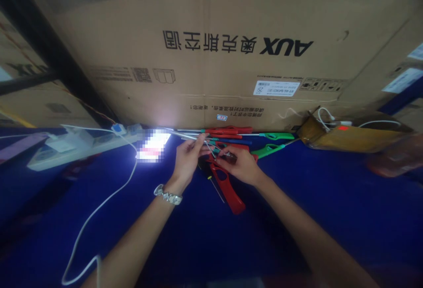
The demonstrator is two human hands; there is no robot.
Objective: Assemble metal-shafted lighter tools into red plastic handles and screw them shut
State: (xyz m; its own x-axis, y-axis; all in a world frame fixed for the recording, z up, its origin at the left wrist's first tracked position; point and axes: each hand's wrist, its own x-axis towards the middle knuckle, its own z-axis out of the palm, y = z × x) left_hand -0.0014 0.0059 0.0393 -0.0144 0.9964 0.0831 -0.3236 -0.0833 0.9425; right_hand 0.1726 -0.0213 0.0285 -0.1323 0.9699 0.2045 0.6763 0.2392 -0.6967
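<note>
My left hand (187,158), with a watch (168,194) on its wrist, is closed on a thin metal rod (185,135), thumb uppermost. Close to its right, my right hand (243,164) is closed with its fingertips pinched near the rod's end; the small dark reddish piece in them is too blurred to name. Under the hands lies a red long-necked lighter handle (233,193) with a finger hole. Beside it is a screwdriver (216,189) with a dark handle and yellow band. More red lighters (231,131) and green lighters (269,149) lie behind the hands.
A large cardboard box (211,68) stands along the back of the blue surface (158,252). At left are a glowing phone (153,145), a white power strip (82,147) and a loose white cable (87,222). A brown open package (343,136) with cables sits at right.
</note>
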